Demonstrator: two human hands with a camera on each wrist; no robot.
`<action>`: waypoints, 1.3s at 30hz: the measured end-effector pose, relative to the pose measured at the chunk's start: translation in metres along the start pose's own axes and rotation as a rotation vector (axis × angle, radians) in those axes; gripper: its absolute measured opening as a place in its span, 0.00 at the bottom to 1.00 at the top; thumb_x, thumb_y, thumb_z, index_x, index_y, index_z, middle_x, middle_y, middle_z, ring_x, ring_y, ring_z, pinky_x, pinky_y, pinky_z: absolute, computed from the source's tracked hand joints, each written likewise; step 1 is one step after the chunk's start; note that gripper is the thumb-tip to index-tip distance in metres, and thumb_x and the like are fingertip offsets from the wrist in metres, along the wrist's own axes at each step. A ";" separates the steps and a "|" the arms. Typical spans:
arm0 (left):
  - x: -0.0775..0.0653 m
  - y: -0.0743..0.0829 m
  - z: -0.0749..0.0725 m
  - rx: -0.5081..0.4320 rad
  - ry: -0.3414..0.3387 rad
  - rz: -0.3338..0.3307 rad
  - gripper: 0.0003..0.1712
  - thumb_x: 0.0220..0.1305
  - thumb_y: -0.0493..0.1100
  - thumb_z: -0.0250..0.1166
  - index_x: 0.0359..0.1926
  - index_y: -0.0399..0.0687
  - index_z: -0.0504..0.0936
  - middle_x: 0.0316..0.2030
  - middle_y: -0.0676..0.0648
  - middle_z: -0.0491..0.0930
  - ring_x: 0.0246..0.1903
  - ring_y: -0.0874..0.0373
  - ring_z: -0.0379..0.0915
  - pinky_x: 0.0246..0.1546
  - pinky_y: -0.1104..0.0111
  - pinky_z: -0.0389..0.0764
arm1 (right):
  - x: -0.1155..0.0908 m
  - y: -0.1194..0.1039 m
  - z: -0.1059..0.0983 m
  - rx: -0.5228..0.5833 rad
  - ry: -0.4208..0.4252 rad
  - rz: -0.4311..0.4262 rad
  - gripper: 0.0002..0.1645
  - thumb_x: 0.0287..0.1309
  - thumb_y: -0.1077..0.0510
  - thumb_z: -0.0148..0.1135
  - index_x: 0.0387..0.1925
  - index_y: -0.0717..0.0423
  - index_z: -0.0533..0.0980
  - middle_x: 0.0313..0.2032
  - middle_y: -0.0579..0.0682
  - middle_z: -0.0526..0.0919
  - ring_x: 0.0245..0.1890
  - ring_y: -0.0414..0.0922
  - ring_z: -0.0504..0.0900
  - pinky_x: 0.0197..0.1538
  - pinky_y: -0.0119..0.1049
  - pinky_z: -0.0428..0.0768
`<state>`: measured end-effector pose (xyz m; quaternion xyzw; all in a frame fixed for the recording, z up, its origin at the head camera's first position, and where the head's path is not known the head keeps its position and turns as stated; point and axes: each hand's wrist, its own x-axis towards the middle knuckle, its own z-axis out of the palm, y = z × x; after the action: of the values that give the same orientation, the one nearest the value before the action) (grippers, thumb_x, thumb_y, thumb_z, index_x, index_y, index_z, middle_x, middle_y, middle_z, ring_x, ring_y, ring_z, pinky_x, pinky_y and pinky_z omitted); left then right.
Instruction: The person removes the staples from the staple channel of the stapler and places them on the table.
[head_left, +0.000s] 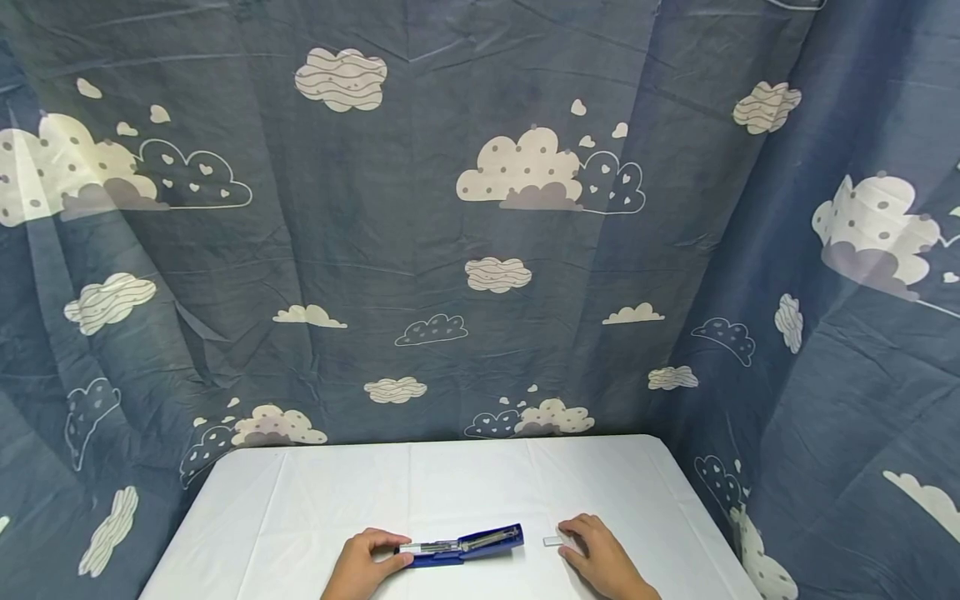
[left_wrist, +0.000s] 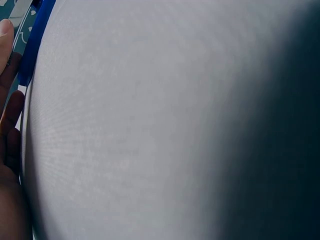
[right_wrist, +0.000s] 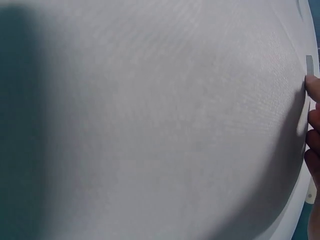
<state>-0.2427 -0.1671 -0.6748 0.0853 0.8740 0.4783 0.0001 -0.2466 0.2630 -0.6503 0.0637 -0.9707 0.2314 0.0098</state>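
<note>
An opened blue stapler (head_left: 491, 543) lies on the white table, its metal inner parts showing. My left hand (head_left: 365, 562) grips its left end between thumb and fingers. To the right of it, my right hand (head_left: 602, 558) pinches a small pale grey strip, probably of staples (head_left: 552, 541), apart from the stapler and pointing toward it. The left wrist view catches only the blue edge of the stapler (left_wrist: 35, 47) beside the fingers. In the right wrist view, the end of the grey strip (right_wrist: 309, 64) sticks out past the fingertips; the rest is hidden.
A white cloth covers the table (head_left: 450, 483), with its rounded far edge against the back curtain. Dark blue curtains (head_left: 390, 250) with cloud prints hang behind the table and along both sides.
</note>
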 end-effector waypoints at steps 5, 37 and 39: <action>0.000 0.001 -0.001 -0.009 -0.008 -0.008 0.15 0.55 0.61 0.78 0.40 0.64 0.92 0.39 0.61 0.88 0.43 0.69 0.78 0.49 0.70 0.79 | -0.003 0.001 -0.001 0.046 0.016 0.038 0.24 0.54 0.47 0.77 0.52 0.48 0.82 0.50 0.43 0.84 0.56 0.48 0.81 0.65 0.56 0.77; -0.001 0.000 0.001 0.005 0.003 0.004 0.15 0.55 0.61 0.78 0.41 0.65 0.91 0.39 0.62 0.87 0.45 0.66 0.79 0.50 0.68 0.79 | 0.010 -0.065 -0.027 0.249 0.203 -0.173 0.20 0.60 0.52 0.74 0.54 0.48 0.82 0.51 0.38 0.85 0.55 0.43 0.83 0.61 0.50 0.80; -0.001 0.001 0.002 0.000 0.005 0.003 0.15 0.55 0.61 0.78 0.41 0.64 0.91 0.39 0.62 0.87 0.45 0.65 0.79 0.51 0.68 0.79 | 0.011 -0.070 -0.025 0.253 0.210 -0.204 0.20 0.61 0.51 0.74 0.54 0.47 0.82 0.50 0.38 0.85 0.54 0.43 0.83 0.60 0.50 0.81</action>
<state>-0.2412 -0.1655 -0.6751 0.0856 0.8738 0.4787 -0.0029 -0.2487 0.2106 -0.5963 0.1380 -0.9160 0.3548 0.1266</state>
